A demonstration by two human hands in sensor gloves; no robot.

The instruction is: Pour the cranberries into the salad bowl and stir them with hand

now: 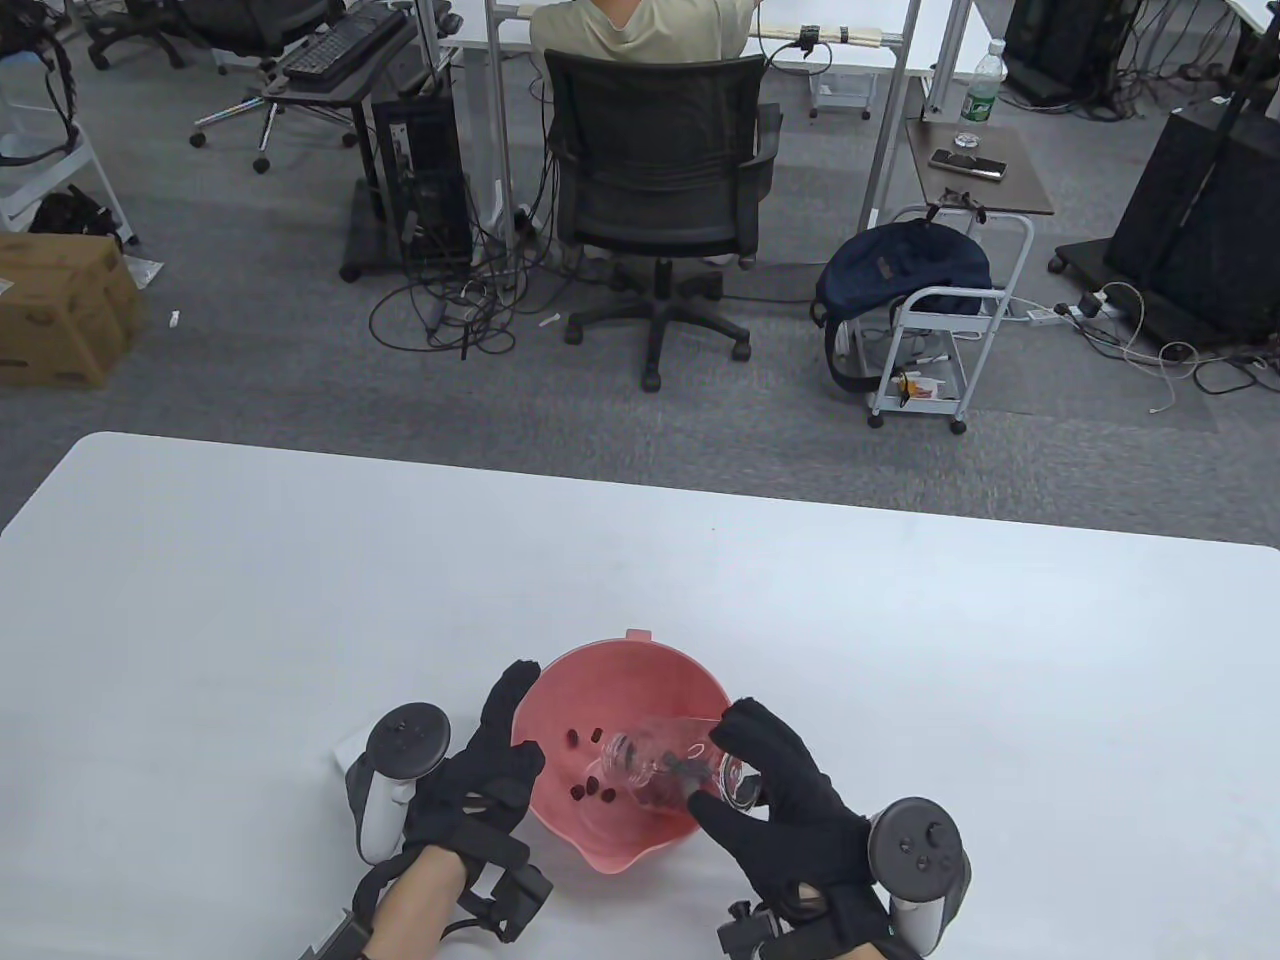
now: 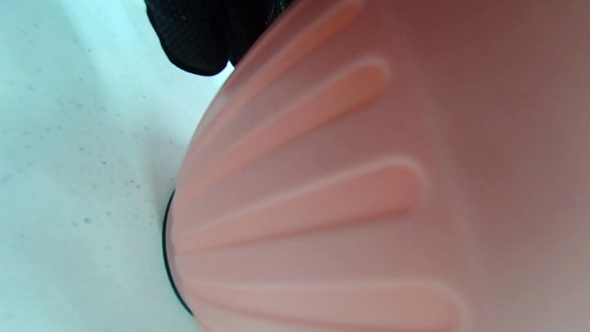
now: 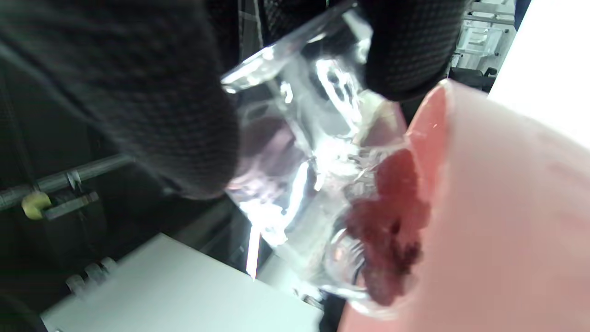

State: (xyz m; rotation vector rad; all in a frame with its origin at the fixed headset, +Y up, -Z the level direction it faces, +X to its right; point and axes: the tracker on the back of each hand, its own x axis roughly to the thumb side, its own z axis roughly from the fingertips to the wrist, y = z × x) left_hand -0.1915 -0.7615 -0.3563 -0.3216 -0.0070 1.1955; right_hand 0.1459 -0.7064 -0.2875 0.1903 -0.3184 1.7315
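Note:
A pink salad bowl stands near the table's front edge; its ribbed outer wall fills the left wrist view. My left hand holds the bowl's left rim, fingers on the outside and thumb over the edge. My right hand grips a clear glass jar, tipped on its side with its mouth over the bowl. Dark red cranberries lie on the bowl's floor, and more are still inside the jar near its mouth.
The white table stretches out behind and beside the bowl. Beyond its far edge a person sits in a black office chair, with a small white cart to the right.

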